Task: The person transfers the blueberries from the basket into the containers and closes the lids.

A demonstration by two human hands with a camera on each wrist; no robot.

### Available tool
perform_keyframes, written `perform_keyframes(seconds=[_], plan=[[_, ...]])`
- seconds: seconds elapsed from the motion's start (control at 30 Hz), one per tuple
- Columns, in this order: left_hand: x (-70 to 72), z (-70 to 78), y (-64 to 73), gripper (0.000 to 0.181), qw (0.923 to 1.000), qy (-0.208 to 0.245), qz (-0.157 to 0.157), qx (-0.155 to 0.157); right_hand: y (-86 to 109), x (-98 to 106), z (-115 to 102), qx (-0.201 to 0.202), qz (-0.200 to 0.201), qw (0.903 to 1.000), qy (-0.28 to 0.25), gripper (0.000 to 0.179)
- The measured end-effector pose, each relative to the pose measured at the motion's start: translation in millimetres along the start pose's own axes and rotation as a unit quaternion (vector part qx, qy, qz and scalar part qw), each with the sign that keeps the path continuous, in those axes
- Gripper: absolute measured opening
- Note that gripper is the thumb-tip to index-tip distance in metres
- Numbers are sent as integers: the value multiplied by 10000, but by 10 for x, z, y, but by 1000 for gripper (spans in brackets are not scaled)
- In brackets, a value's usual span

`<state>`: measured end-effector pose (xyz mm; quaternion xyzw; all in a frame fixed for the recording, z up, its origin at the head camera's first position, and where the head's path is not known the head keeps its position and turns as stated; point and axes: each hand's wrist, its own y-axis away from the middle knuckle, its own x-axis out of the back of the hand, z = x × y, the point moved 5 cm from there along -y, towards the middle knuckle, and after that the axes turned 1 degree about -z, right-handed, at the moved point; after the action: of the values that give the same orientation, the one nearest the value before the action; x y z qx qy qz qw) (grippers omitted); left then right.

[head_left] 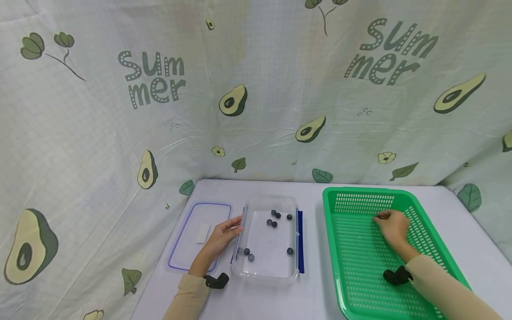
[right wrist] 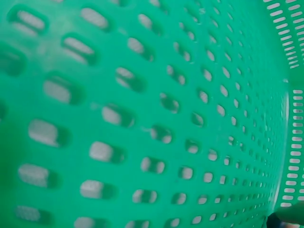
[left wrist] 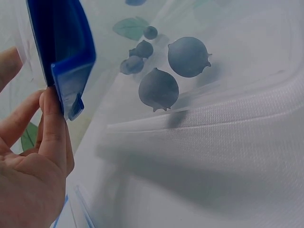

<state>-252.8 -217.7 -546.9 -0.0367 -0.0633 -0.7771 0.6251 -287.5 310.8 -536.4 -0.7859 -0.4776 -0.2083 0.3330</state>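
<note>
Several blueberries [head_left: 290, 251] lie in a clear plastic box [head_left: 266, 279], in loose groups. The left wrist view shows two blueberries [left wrist: 188, 57] up close through the wall. My left hand [head_left: 220, 238] rests its fairly straight fingers against the box's left side, touching a blue latch flap [left wrist: 73, 61]. Inside the green basket [head_left: 332, 249], my right hand [head_left: 394, 226] has curled fingers above the perforated floor, toward the far right. A small dark blueberry [head_left: 376, 217] shows at its fingertips, pinched and mostly hidden. The right wrist view catches only a sliver of the fingers.
A clear lid with a blue rim [head_left: 200, 203] lies on the white table [head_left: 312, 289] left of the box. A second blue flap [head_left: 301, 242] stands out along the box's right side. Behind hangs a printed curtain [head_left: 272, 89].
</note>
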Motion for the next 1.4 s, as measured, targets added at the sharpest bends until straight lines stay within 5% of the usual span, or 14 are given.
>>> perform_keyframes(seconds=[0.6,0.9,1.17,1.27,1.4], plan=[[0,13,-45,53,9998,-33,-88,-154,-27,137,-206,-714,-361,9954,-519,29],[3,16,-18,50,9997,-169,11,-152,-35,205,-466,-1319,-532,9689,-2027,34],[18,-29,-19,51,9998,-147,59,-125,85,247,-776,-1279,-1128,9477,-2697,37],[20,-37,-23,50,9999,-39,39,-133,140,217,-933,-1199,-1437,9135,-3612,28],[20,-48,-30,50,9999,95,15,-76,223,149,-1153,-1191,-1832,8341,-5065,15]])
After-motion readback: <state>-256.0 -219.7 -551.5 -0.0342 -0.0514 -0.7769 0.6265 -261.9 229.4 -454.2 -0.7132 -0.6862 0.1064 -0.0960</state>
